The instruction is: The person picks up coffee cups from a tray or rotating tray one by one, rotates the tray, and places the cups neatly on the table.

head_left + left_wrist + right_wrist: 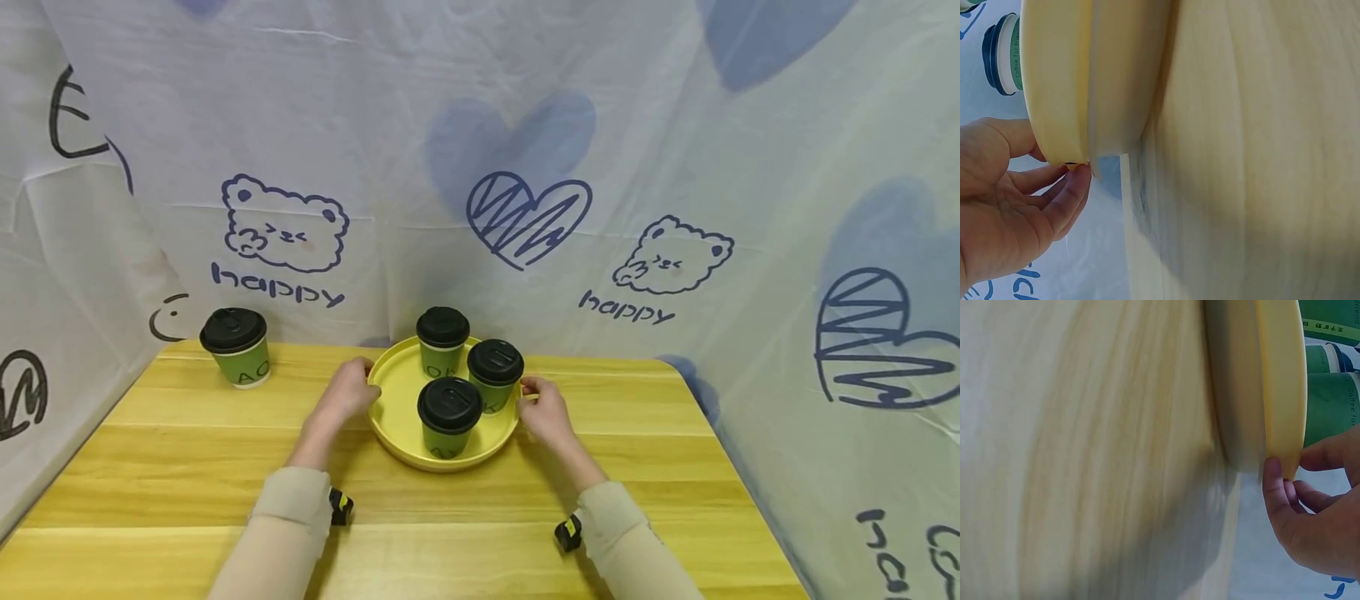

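Observation:
A round yellow tray carries three green paper cups with black lids: a back cup, a right cup and a front cup. At its left rim, my left hand grips the tray, thumb on the inner side and fingers beneath. My right hand pinches the opposite rim in the same way. Both wrist views show the tray's side wall and its underside, raised off the tabletop near the hands. All three cups stand upright.
Another green cup with a black lid stands at the table's back left, apart from the tray. The wooden table ends at a white printed curtain behind and at the sides.

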Tool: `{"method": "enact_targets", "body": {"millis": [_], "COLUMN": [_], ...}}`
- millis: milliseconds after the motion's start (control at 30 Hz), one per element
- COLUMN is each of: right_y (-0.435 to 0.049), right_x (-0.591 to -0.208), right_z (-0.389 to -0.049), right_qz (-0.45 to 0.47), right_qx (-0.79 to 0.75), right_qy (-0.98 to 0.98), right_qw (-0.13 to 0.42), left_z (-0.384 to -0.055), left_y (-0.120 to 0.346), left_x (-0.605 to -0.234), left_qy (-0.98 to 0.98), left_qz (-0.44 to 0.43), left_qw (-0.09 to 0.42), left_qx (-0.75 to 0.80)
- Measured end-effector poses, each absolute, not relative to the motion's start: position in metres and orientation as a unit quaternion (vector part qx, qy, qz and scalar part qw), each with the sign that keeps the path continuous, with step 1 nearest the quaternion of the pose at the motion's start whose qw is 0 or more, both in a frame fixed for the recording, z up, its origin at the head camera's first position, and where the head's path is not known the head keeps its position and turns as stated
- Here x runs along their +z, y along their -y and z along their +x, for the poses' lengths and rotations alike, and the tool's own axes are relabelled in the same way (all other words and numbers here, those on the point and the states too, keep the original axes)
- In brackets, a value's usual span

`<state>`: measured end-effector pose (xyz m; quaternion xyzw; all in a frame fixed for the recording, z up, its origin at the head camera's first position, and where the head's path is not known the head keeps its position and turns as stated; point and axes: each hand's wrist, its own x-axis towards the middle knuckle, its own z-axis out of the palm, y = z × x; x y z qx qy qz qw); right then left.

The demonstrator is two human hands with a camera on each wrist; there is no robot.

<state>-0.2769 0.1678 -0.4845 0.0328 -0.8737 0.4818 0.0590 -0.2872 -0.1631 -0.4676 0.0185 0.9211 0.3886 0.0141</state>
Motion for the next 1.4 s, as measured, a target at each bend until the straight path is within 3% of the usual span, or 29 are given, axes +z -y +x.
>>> {"method": "enact_targets", "body": {"millis": [1000, 1400], "right_y": [-0.163, -0.162], "right_x": [-0.487, -0.49], "right_z": [-0.251, -0.245], "right_qz": [0.0, -0.01], "right_qx": [0.519, 0.569], "right_qy": [0.854, 0.822], "right_qw": [0.025, 0.016], "left_z": [-0.254, -0.255], "left_y": [0.16, 0.16], "left_x": [-0.459, -0.462], "left_qy": [-0.902, -0.902], "left_qz": [-0.024, -0.016], "left_qw": [0.016, 0.031], "left_qx": [0.431, 0.431]}}
